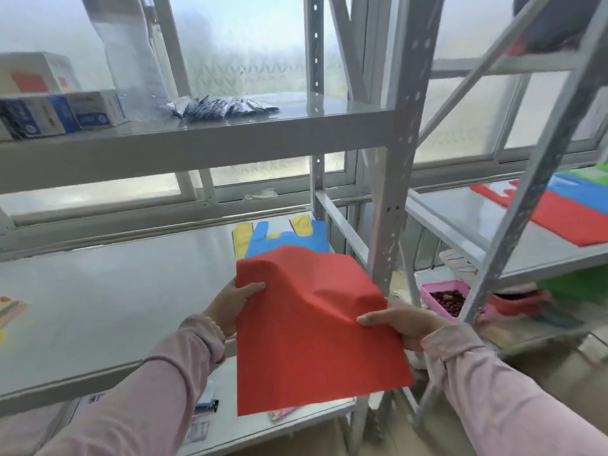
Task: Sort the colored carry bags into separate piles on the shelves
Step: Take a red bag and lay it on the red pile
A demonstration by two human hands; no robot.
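I hold a red carry bag (pixel 309 330) in front of me over the front of the middle shelf (pixel 98 297). My left hand (pixel 230 304) pinches its left edge, thumb on top. My right hand (pixel 404 322) grips its right edge the same way. Behind the red bag, at the back right of that shelf, a blue bag (pixel 289 240) lies on a yellow bag (pixel 241 238). On the right-hand rack's shelf (pixel 477 232) lie a red bag (pixel 566 218), a blue bag (pixel 582 190) and a green bag (pixel 592 172), overlapping.
The upper shelf (pixel 197 139) carries boxes (pixel 62 115) and dark sachets (pixel 220 106). A grey upright post (pixel 394 192) stands between the two racks. A pink tray of dark red bits (pixel 444 296) sits low to the right. Colored items (pixel 10 307) lie at the middle shelf's left edge.
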